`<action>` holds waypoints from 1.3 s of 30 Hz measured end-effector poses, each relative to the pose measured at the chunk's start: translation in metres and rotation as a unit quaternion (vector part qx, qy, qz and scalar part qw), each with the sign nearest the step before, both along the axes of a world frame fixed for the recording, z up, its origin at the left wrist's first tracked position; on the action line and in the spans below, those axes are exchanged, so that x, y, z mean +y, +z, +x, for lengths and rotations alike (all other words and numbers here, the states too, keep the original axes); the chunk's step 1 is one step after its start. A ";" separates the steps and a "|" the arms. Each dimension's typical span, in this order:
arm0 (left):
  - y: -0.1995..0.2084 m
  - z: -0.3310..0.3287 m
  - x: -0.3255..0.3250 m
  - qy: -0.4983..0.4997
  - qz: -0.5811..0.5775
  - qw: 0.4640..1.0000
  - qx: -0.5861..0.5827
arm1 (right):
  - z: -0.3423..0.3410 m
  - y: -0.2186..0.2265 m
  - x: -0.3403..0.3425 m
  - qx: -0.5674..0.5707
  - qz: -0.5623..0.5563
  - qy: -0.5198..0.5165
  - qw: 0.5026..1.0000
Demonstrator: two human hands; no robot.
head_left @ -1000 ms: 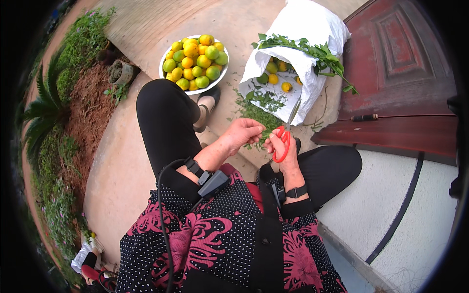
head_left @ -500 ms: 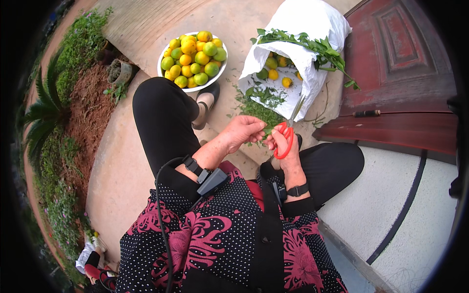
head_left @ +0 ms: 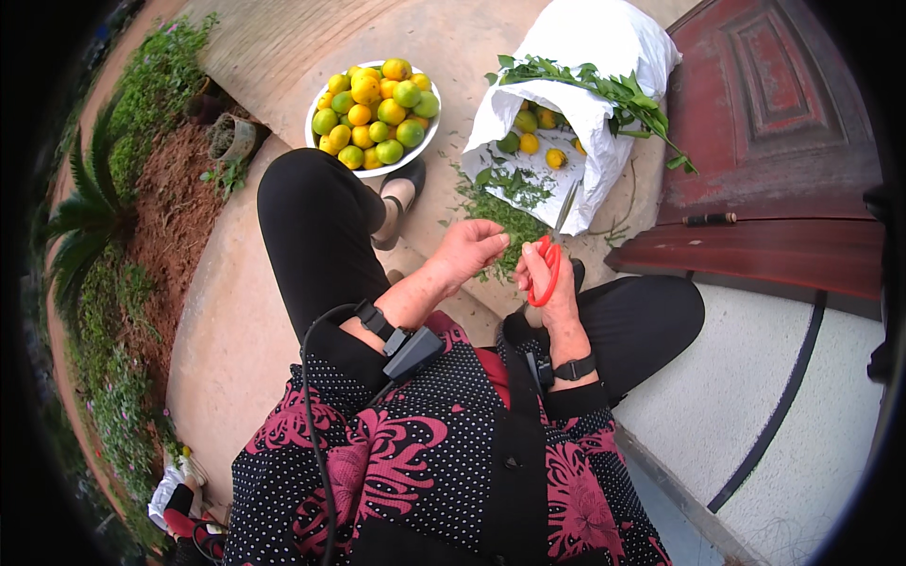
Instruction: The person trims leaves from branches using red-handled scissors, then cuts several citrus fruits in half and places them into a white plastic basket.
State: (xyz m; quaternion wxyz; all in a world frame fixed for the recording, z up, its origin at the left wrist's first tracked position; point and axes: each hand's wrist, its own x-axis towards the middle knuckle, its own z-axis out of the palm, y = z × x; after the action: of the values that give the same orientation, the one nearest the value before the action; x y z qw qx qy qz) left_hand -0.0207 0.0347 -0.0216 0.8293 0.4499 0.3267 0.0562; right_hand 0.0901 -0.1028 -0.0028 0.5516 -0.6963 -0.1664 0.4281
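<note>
My right hand (head_left: pixel 555 294) is closed around the red handles of a pair of scissors (head_left: pixel 545 274), whose metal blades point away from me toward the sack. My left hand (head_left: pixel 469 251) is just left of it, with thumb and fingers pinched together; whatever they hold, if anything, is too small to make out. A gap separates the two hands. Beneath and beyond them, cut green leaves (head_left: pixel 505 215) lie scattered on the ground. Past the scissors, a white woven sack (head_left: pixel 593 127) lies with its mouth toward me, showing green and yellow citrus fruits (head_left: pixel 528 143) inside.
A white basin (head_left: pixel 310 132) heaped with green and orange citrus stands beyond my left knee. Leafy stems (head_left: pixel 618 97) lie over the sack's mouth. A dark red wooden door (head_left: pixel 769 123) is at the right, and a planted bed (head_left: pixel 160 203) runs along the left.
My hands have drawn slightly apart, the left one shifting a little left. The scissors have tilted slightly left in my right hand. The basin and sack look the same.
</note>
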 end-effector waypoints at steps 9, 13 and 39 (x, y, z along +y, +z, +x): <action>0.005 0.002 0.003 0.073 0.025 0.996 -0.032 | -0.003 0.001 -0.011 -0.176 -0.135 0.209 0.953; 0.002 0.003 0.002 0.072 0.038 0.996 -0.028 | -0.003 0.005 -0.011 -0.229 -0.160 0.234 0.931; -0.005 0.005 -0.007 0.060 0.012 0.998 0.002 | -0.003 -0.020 -0.012 -0.160 -0.132 0.233 0.950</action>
State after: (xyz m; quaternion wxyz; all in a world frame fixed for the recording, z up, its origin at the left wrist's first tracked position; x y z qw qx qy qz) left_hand -0.0153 0.0279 -0.0269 0.8184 0.4391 0.3543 0.1089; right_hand 0.0874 -0.1152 -0.0230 0.3058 -0.7638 -0.3523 0.4461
